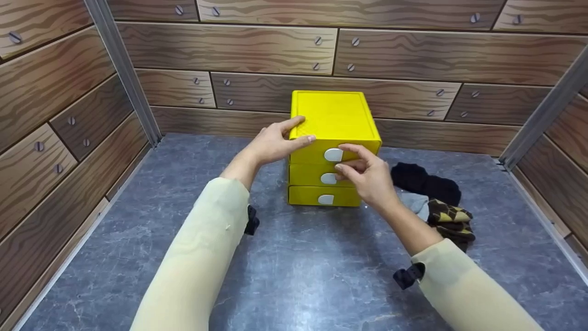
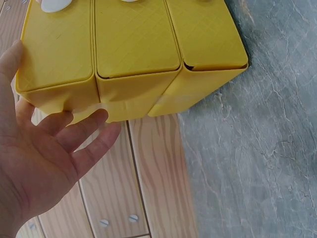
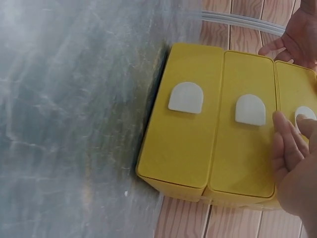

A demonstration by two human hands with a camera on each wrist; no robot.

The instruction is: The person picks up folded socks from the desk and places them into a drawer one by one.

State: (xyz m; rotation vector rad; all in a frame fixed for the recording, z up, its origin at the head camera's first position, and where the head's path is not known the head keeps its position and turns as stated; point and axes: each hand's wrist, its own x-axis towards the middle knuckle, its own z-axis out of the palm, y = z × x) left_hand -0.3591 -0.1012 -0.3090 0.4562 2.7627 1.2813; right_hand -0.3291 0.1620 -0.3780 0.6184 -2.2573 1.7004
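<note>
Near the back of the grey marbled worktop (image 1: 294, 276) stands a yellow drawer unit (image 1: 333, 119), its rear close to the wood-grain wall panels (image 1: 229, 48). It has three drawers stacked one above another, each with a white half-round handle: the top handle (image 1: 333, 155), the middle handle (image 1: 328, 178) and the bottom handle (image 1: 325, 199). All three drawers sit pushed in, flush with the front. No brand mark, label or writing can be read on the unit, and the only marks on the wall panels are printed screw heads.

The left hand (image 1: 274, 141) rests on the unit's upper left corner, fingers fairly straight, the thumb lying on the lid and the fingertips against the top drawer's front edge; it steadies the unit rather than curling round anything. In the left wrist view this hand (image 2: 44, 163) is spread flat beside the yellow side wall.

The right hand (image 1: 367, 174) is at the front of the unit, with thumb and forefinger pinching the top handle; the right wrist view shows a fingertip (image 3: 303, 123) lying on that white tab.

To the right of the unit, on the worktop, lies a small heap of socks: a black sock (image 1: 425, 181), a grey sock (image 1: 415, 202) and a brown patterned sock (image 1: 452, 220), touching one another and just beside the right forearm. Both arms wear pale sleeves (image 1: 202, 257).
</note>
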